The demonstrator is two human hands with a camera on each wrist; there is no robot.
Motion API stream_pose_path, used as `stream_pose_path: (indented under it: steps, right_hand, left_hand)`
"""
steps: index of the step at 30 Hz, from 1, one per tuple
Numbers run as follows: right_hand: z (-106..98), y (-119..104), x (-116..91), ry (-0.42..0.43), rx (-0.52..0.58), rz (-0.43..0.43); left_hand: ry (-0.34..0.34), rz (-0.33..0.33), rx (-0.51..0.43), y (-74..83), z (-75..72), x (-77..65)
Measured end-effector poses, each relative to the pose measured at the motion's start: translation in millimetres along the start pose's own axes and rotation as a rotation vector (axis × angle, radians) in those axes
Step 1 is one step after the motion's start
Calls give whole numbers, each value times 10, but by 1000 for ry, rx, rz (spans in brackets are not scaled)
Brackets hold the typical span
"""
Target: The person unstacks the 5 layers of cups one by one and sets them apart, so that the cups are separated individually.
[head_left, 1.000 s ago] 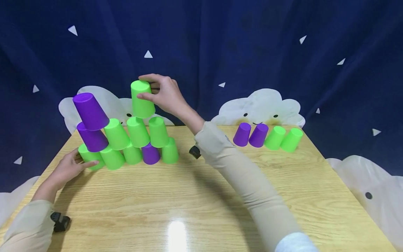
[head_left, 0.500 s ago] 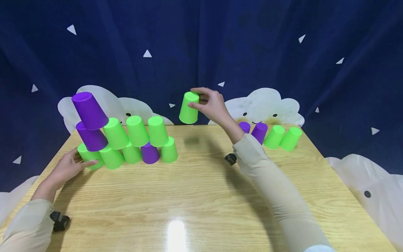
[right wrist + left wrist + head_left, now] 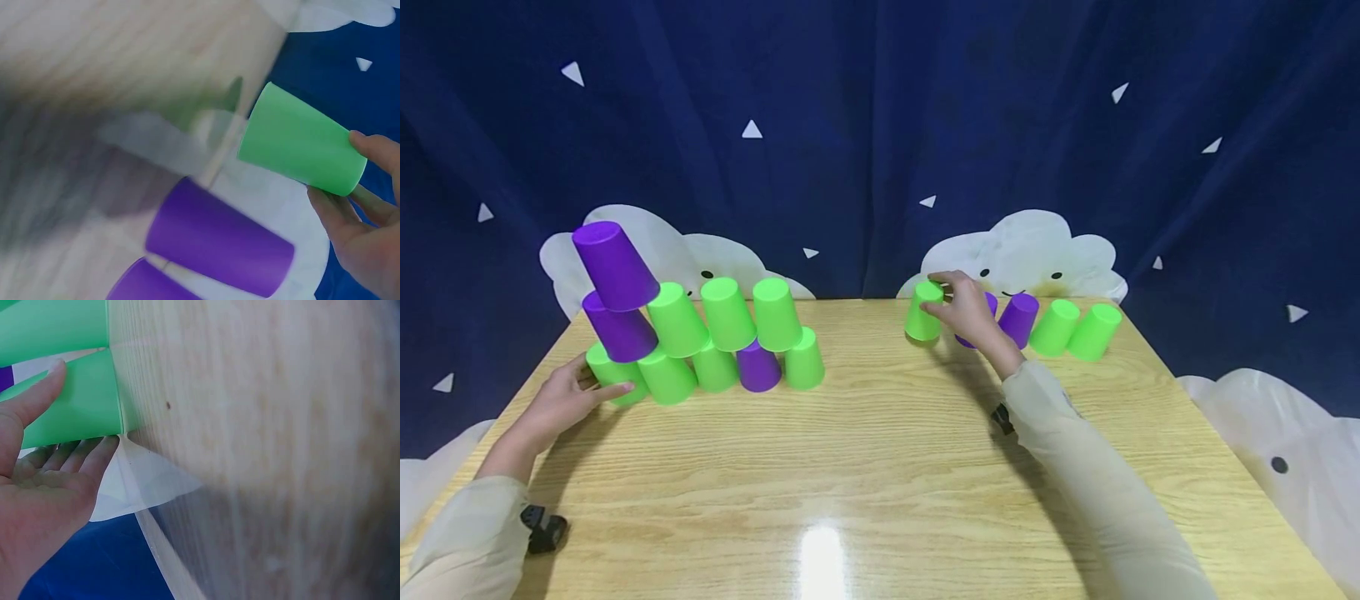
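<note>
At the left stands a stack of upside-down cups. My left hand (image 3: 559, 400) holds the green cup (image 3: 617, 371) at the left end of the bottom row, thumb in front and fingers behind, as the left wrist view shows. Above it sit a purple cup (image 3: 619, 329) and, on top, another purple cup (image 3: 616, 271). With thumb and fingers my right hand (image 3: 972, 315) pinches a separate green cup (image 3: 303, 140) near its narrow closed end, mouth down and close over the table. Beside that cup is a purple cup (image 3: 219, 237), partly hidden by the hand in the head view.
The row at the back right continues with a second purple cup (image 3: 1019, 319) and two green ones, the outer green cup (image 3: 1094, 332) farthest right. All stand on a wooden table (image 3: 880, 467). Behind its back edge hangs a dark blue curtain (image 3: 850, 125) with cloud shapes.
My right hand has carried the green cup from above the stack rightward and down, close to the table beside the purple cups. My left hand has stayed on its cup.
</note>
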State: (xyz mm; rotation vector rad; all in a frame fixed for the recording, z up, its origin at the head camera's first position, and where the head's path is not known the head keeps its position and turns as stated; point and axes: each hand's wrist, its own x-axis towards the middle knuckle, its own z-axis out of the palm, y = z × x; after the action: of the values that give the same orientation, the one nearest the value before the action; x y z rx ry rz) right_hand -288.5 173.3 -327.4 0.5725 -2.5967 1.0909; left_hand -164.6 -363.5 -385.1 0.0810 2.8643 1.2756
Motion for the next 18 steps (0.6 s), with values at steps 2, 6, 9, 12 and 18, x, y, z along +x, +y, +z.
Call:
stream_pose_path:
  steps: [2, 6, 9, 12, 18]
  right_hand:
    - [12, 81, -36, 3, -79, -20]
    - [30, 182, -87, 1, -191, -27]
    - [31, 205, -115, 2, -220, 3]
    - [23, 205, -134, 5, -248, 28]
    - [7, 198, -132, 2, -266, 43]
  left_hand:
    - [-1, 1, 2, 2, -3, -1]
    - [-1, 5, 10, -10, -1, -2]
    - [-2, 5, 6, -17, 8, -1]
    - [-2, 1, 5, -14, 11, -1]
    - [-5, -5, -5, -2, 5, 9]
